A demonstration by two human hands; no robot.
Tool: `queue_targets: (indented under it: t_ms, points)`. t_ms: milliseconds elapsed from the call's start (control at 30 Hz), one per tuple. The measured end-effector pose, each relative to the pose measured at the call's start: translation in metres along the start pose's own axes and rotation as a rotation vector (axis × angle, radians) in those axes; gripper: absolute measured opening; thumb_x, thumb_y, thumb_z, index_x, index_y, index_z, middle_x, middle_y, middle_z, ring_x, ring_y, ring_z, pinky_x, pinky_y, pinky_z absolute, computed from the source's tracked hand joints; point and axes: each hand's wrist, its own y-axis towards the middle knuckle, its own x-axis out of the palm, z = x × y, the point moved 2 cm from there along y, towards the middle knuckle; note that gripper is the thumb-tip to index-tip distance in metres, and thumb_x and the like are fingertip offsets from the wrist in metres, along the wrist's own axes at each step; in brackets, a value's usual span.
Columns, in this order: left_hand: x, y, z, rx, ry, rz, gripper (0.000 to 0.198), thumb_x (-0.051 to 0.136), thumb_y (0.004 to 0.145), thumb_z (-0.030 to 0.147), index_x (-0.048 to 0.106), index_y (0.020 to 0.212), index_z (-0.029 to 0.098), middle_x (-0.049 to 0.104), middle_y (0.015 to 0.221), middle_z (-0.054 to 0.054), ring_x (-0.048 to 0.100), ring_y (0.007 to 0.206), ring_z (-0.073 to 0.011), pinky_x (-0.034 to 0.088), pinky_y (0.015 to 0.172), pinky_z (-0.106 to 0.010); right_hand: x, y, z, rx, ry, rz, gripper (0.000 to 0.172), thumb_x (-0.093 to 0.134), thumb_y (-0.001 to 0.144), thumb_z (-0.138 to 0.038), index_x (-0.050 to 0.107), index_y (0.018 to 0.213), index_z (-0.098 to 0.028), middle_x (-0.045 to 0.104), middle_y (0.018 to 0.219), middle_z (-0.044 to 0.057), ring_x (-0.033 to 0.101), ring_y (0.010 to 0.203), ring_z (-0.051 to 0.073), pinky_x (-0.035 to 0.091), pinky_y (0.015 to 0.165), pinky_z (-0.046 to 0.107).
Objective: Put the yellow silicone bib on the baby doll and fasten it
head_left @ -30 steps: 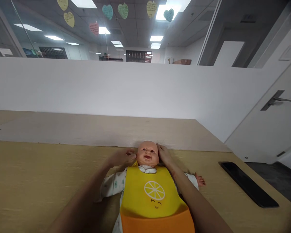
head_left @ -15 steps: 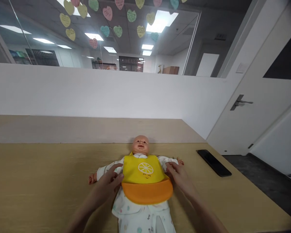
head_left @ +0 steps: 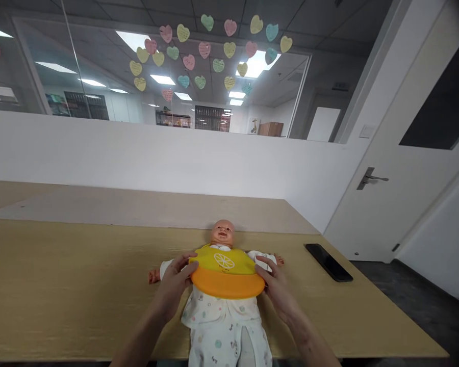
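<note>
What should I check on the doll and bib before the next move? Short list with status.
1. Doll position: the baby doll lies face up on the table. ok
2. Bib placement: the yellow bib sits centred on the chest, its orange pocket toward the belly. ok
3. Hand placement: the left hand and right hand are at opposite sides of the bib. ok
4. Grip on bib: whether either hand is actually pinching it. cannot tell
5. Neck fastening: the closure is out of sight at the back of the neck. cannot tell
6. Nearby items: the black phone lies apart from the doll, off to the right. ok
</note>
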Motion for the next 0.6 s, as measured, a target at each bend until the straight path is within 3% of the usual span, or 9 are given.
queue_targets:
  t_ms: [133, 400, 500, 600]
  points:
    - [-0.013, -0.003, -0.009, -0.043, -0.002, 0.003, 0.043, 0.077, 0.065, 0.034, 0.064, 0.103, 0.019, 0.067, 0.100, -0.004, 0.064, 0.088, -0.0182, 0.052, 0.072, -0.026, 0.010, -0.011, -0.007, -0.043, -0.044, 0.025, 0.051, 0.078, 0.066, -0.052, 0.064, 0.103, -0.019, 0.061, 0.073, 0.001, 0.053, 0.060, 0.011, 0.037, 0.049, 0.020]
    - [-0.036, -0.006, -0.075, -0.110, -0.053, 0.062, 0.046, 0.082, 0.064, 0.040, 0.064, 0.101, 0.019, 0.067, 0.088, -0.001, 0.063, 0.071, -0.0139, 0.047, 0.058, -0.021, -0.010, -0.009, 0.044, -0.122, -0.119, -0.039, 0.043, 0.070, 0.076, -0.057, 0.065, 0.095, -0.019, 0.056, 0.078, -0.001, 0.042, 0.056, 0.008, 0.033, 0.046, 0.021]
    - [-0.038, -0.001, -0.081, -0.128, -0.037, 0.097, 0.048, 0.082, 0.064, 0.041, 0.064, 0.102, 0.020, 0.068, 0.087, -0.003, 0.064, 0.067, -0.0149, 0.046, 0.053, -0.021, -0.013, -0.008, 0.051, -0.090, -0.080, -0.010, 0.044, 0.068, 0.077, -0.058, 0.063, 0.101, -0.021, 0.055, 0.076, -0.003, 0.040, 0.053, 0.007, 0.030, 0.045, 0.020]
    - [-0.041, 0.006, -0.079, -0.143, -0.034, 0.116, 0.046, 0.080, 0.066, 0.042, 0.063, 0.104, 0.021, 0.070, 0.092, -0.007, 0.069, 0.075, -0.0199, 0.050, 0.057, -0.024, -0.013, -0.007, 0.048, -0.063, -0.013, 0.055, 0.043, 0.067, 0.078, -0.058, 0.062, 0.103, -0.023, 0.061, 0.080, -0.002, 0.048, 0.057, 0.010, 0.034, 0.046, 0.020]
